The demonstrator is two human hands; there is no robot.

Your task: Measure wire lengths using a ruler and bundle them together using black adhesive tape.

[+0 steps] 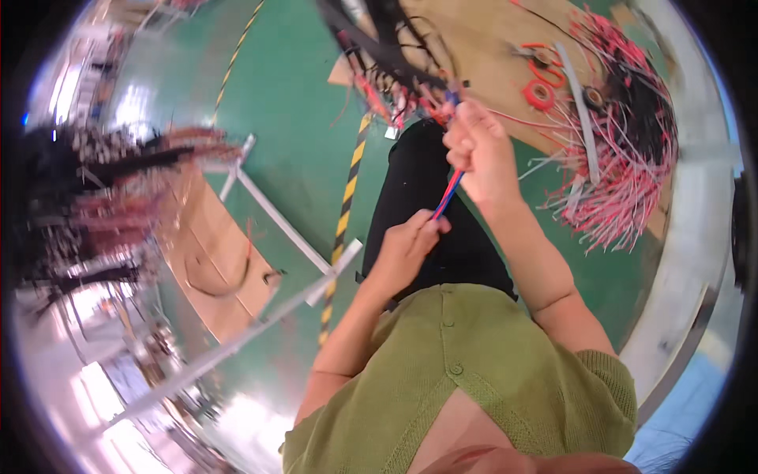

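Note:
A short bundle of red and blue wires [448,196] runs slantwise between my two hands, above my lap. My left hand [412,243] is closed round its lower end. Higher up and to the right, my right hand [479,146] grips the same wires, fingers curled in. Just beyond the right hand hangs a thick black cable harness [387,59], with red, white and blue wire ends about it. Its lower ends come close to my right fingers; whether they touch is blurred.
Cardboard [482,35] lies ahead, bearing orange-handled pliers [545,57], a red tape roll [539,94] and a pale strip [580,110]. Many red and white wires [608,205] pile at right. Left stand a white frame [284,213] and more harnesses [110,197]. Yellow-black tape [347,197] crosses the green floor.

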